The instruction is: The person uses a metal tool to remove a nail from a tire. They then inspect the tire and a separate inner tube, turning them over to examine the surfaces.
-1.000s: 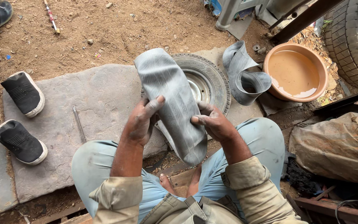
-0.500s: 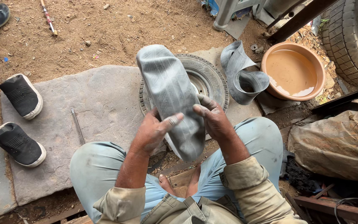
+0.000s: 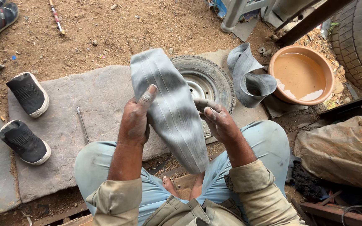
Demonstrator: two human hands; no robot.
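A flattened grey rubber inner tube [image 3: 168, 104] stands tilted between my knees, its top leaning away to the left. My left hand [image 3: 135, 119] grips its left edge, with the thumb pressed onto the front face. My right hand [image 3: 216, 119] holds the right edge, fingers curled around it. Behind the tube a small tyre on its wheel [image 3: 206, 81] lies flat on a stone slab [image 3: 89, 109].
A second folded grey tube [image 3: 248, 79] lies by a tan basin of muddy water [image 3: 300, 75]. Two black shoes [image 3: 26, 117] sit on the left, a thin metal rod [image 3: 82, 129] rests on the slab, and a large tyre [image 3: 359, 37] fills the top right.
Both hands have slid along the tube's edges, the left thumb now higher on its face. The tube has tilted slightly and shifted a little.
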